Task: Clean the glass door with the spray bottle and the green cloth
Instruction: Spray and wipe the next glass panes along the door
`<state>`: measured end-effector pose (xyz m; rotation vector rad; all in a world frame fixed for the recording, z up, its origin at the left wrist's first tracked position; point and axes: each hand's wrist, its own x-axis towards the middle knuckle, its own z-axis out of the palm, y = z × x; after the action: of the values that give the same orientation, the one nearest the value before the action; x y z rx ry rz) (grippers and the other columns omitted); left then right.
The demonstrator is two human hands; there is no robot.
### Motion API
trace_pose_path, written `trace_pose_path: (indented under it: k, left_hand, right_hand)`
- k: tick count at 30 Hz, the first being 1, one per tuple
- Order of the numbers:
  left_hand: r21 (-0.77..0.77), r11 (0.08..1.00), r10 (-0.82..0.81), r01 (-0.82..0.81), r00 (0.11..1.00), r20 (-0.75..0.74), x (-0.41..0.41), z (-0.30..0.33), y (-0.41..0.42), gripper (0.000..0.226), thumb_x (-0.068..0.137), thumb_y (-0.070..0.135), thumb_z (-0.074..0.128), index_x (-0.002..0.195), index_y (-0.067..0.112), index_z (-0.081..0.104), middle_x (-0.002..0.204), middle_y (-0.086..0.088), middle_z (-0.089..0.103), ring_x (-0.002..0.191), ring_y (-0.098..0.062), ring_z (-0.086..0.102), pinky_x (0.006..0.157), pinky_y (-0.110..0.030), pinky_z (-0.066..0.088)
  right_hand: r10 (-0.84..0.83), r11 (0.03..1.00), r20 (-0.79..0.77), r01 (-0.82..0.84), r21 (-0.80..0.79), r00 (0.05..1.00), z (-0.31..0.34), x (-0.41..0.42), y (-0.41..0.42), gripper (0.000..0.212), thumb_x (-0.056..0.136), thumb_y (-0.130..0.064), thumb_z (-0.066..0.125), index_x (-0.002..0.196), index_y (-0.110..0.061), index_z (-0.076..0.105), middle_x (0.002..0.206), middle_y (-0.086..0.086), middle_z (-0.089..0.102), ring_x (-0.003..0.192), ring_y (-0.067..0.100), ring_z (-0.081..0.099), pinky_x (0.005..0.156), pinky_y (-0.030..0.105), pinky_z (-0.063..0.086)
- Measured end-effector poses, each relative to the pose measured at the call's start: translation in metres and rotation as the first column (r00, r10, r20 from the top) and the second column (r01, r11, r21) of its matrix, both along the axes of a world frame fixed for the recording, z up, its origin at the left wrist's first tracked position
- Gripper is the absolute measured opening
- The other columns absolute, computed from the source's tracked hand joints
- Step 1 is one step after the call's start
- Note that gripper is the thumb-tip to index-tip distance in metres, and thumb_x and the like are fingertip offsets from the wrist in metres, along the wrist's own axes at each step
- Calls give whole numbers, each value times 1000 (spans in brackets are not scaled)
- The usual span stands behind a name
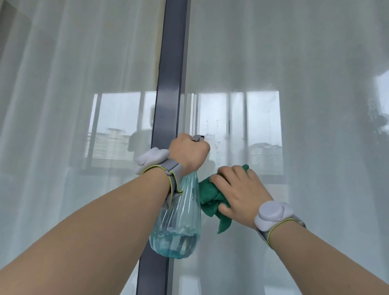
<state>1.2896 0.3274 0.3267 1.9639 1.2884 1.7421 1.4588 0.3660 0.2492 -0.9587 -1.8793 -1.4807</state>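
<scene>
The glass door (295, 108) is glossy, smeared right of its smooth, matt grey metal frame (169, 76). Beside the frame, the spray bottle (179, 224) is clear ribbed plastic, tinted blue. Right of the bottle, the green cloth (210, 199) looks soft and matt. Sheer white curtain fabric (56, 68) hangs behind the glass.

left hand (188, 152) grips neck of spray bottle (177, 224), nozzle toward glass door (285, 84); blue liquid pooled in bottle base. right hand (238, 194) presses green cloth (210, 199) flat against glass, just right of bottle. grey door frame (169, 76) vertical behind left hand.
</scene>
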Motion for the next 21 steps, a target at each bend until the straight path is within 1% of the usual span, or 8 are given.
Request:
trace_pose_path:
  k: [4,8,11,14,16,18,19,21]
  left_hand:
    - [-7,1000,12,-13,999,-49,-8,-1,11,21,63,23,46,79,12,53,77,-12,59,70,-22,46,64,-38,35]
    - [46,999,24,-21,997,-72,-17,5,14,16,65,23,48,76,11,54,75,-11,56,70,-21,44,63,-36,34]
    - [122,992,23,-26,999,27,-24,14,9,15,61,22,52,68,9,51,67,-9,56,63,-24,46,60,-33,36]
    - [201,977,45,-76,987,156,-31,27,11,32,56,28,50,73,4,62,80,-18,72,68,-33,61,60,-31,43]
    - [180,981,53,-77,990,134,-32,34,11,42,54,29,47,81,3,67,92,-21,74,78,-35,65,60,-29,42]
    - [138,987,79,-87,995,58,-32,38,13,55,55,30,45,93,-1,70,93,-18,75,83,-36,66,58,-26,39]
    - [122,989,87,-87,996,5,-30,39,11,53,59,29,46,94,-2,70,91,-16,75,78,-34,64,56,-25,37]
    - [126,986,115,-105,991,-70,-34,41,10,31,74,24,52,88,1,68,81,-11,73,66,-27,56,54,-25,34]
  right_hand:
    - [-5,1000,-35,5,26,999,-8,-16,22,56,62,-36,66,114,-20,54,110,3,53,87,28,49,67,38,37]
    - [-1,999,-153,9,53,988,9,-42,46,59,62,-38,71,116,-22,52,110,5,53,89,28,46,68,38,31]
    - [-3,997,-268,24,74,963,62,-56,47,56,72,-38,68,118,-24,40,114,4,48,95,28,44,72,38,30]
    - [-18,997,-411,48,63,911,116,-58,50,48,83,-42,55,125,-24,39,122,4,40,104,28,39,80,40,29]
    - [5,996,-443,35,84,897,146,-54,53,48,84,-42,53,126,-23,39,122,5,40,104,28,38,83,41,31]
    - [19,994,-503,38,103,864,172,-45,53,48,85,-42,52,127,-23,38,123,7,39,104,30,38,86,42,32]
    - [16,992,-543,54,112,840,179,-38,51,48,85,-42,51,126,-22,38,123,8,39,104,30,39,85,42,33]
    - [10,985,-605,96,143,796,183,-40,51,47,85,-41,51,125,-20,39,121,10,39,102,31,39,83,42,33]
